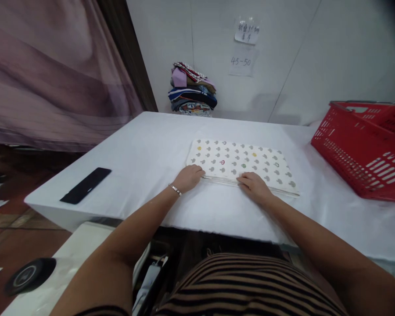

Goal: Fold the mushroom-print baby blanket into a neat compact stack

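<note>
A white cloth (230, 160) with a pattern of small grey, red, yellow and green mushroom shapes lies on the table, folded into a flat layered rectangle. My left hand (190, 176), with a bracelet at the wrist, grips its near left corner. Along the near edge, close to the middle, my right hand (253, 185) pinches the layers between thumb and fingers. The undersides of the fingers are partly hidden by the cloth.
The table wears a white cover (145, 145). A red plastic basket (365, 153) stands at the right, and a flat black phone-like object (86, 185) lies at the left. Behind the far edge rises a stack of folded clothes (192, 92) against the wall.
</note>
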Available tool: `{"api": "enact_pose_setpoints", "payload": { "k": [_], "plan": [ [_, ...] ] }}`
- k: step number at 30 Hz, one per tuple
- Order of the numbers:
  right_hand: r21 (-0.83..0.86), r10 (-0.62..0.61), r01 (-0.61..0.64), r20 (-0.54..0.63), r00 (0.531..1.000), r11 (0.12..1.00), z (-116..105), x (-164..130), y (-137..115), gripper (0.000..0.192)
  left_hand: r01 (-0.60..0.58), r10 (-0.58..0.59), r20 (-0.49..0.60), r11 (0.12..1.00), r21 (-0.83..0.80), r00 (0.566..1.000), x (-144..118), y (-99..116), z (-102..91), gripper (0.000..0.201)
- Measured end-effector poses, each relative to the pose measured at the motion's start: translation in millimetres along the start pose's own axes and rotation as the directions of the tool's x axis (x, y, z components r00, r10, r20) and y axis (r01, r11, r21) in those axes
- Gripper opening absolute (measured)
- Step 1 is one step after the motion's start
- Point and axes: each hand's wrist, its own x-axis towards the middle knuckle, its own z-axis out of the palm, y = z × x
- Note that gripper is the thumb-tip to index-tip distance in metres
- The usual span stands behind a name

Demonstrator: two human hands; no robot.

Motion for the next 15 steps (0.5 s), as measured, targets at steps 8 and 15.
{"api": "enact_pose_setpoints", "payload": {
  "k": [8, 15],
  "plan": [
    [0.001, 0.015, -0.015, -0.038, 0.999, 1.000, 6, -2, 3, 0.028, 0.024, -0.027, -0.076, 0.999, -0.040, 0.997, -12, 0, 9.6, 0.031],
    [0.007, 0.031, -0.031, -0.064, 0.997, 1.000, 4, -2, -2, 0.027, -0.039, 0.032, -0.081, 0.995, -0.094, 0.996, -18, 0, 6.0, 0.026]
  ]
}}
